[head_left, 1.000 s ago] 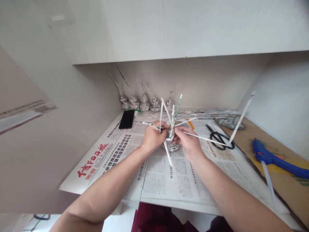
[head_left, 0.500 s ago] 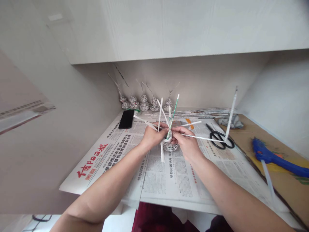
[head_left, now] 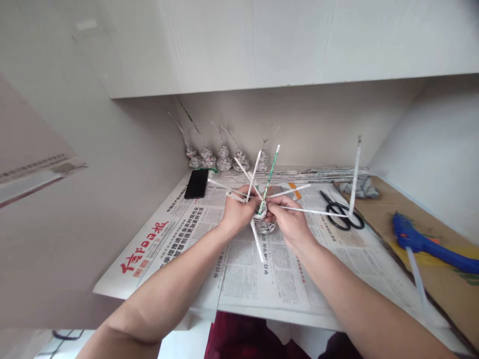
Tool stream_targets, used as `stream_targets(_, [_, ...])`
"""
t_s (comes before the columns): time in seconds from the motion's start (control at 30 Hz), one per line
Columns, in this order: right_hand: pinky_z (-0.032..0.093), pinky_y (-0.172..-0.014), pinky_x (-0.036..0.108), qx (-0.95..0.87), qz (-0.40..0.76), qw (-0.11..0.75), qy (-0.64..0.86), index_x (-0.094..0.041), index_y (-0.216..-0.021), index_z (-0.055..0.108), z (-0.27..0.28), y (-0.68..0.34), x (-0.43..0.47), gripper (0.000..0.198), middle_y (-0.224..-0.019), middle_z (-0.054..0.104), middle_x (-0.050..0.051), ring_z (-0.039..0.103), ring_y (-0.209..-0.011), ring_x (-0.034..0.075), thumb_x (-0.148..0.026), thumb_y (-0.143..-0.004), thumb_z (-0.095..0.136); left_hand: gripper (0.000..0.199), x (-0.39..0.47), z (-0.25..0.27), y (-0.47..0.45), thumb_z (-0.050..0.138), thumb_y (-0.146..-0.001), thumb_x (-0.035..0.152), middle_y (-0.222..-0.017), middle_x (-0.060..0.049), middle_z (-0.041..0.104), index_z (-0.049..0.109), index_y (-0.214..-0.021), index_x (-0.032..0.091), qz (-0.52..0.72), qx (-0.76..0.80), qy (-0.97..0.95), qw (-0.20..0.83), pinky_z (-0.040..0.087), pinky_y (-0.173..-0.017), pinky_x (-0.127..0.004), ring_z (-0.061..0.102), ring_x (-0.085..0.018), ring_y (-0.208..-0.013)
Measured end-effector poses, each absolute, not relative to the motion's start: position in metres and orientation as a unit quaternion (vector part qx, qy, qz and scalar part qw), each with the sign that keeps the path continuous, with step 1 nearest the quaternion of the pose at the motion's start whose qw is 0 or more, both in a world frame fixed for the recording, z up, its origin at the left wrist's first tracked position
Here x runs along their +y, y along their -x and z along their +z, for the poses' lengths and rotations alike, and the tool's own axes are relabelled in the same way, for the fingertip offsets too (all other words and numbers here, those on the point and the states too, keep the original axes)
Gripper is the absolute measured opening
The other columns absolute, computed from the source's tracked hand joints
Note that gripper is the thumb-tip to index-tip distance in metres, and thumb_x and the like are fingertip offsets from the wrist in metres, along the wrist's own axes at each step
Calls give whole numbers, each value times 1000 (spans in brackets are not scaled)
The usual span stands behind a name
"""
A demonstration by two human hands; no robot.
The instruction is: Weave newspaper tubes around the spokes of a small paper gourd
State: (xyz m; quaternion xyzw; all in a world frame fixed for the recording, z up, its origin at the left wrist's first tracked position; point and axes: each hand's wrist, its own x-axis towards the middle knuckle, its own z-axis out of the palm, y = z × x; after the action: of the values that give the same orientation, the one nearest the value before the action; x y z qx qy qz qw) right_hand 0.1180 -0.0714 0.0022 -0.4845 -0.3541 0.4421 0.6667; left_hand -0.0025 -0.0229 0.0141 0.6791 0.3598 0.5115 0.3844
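Both hands meet near the centre of the frame. The left hand [head_left: 241, 212] has its thumb and fingers curled in, nipping the upper rim of a small, rounded body woven from grey-and-white rolled newsprint [head_left: 265, 228]; the right hand [head_left: 290, 217] pinches the same rim from the other side, fingertips nearly together. Fingers hide part of each grip, and I can't tell whether the body rests on the newspaper below.

Thin white paper rods fan out around the rim, along with a green-and-white paper rod [head_left: 271, 172] standing up. One long, bent white paper rod [head_left: 318, 211] runs right and passes over the black-handled scissors [head_left: 342, 219]. That one worries me: swung low, it could catch the handles, kink, or tug the rim loose. The rods near the left hand cross closely, so a careless turn could snag one, and a slackened pinch could let the weave open.

Farther out, the blue glue gun [head_left: 430, 244] lies at the right edge, the black phone [head_left: 196, 184] sits left of centre, and gourd-shaped newsprint pieces [head_left: 224, 159] line the back.
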Motion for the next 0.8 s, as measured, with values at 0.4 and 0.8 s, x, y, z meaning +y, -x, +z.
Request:
stream_targets(0.4, [45,-40,20,-390,437,666,461,-19,-87,66,0,-115,-76,32,-61,61,-3,53,-49,10,-40,-66,77,8,-25,17,3,60,-74,20,-62,2,57,54,-70,17,511,367,-683,370,41,-58,-22,52,-11,-59])
stream_targets(0.8, [48,-43,26,-412,378,659,503,-21,-72,62,-8,-126,-65,24,-54,61,-2,56,-45,14,-42,-68,73,23,-27,33,8,67,-77,36,-83,-4,65,61,-88,16,518,339,-679,396,49,-72,-27,60,-14,-76])
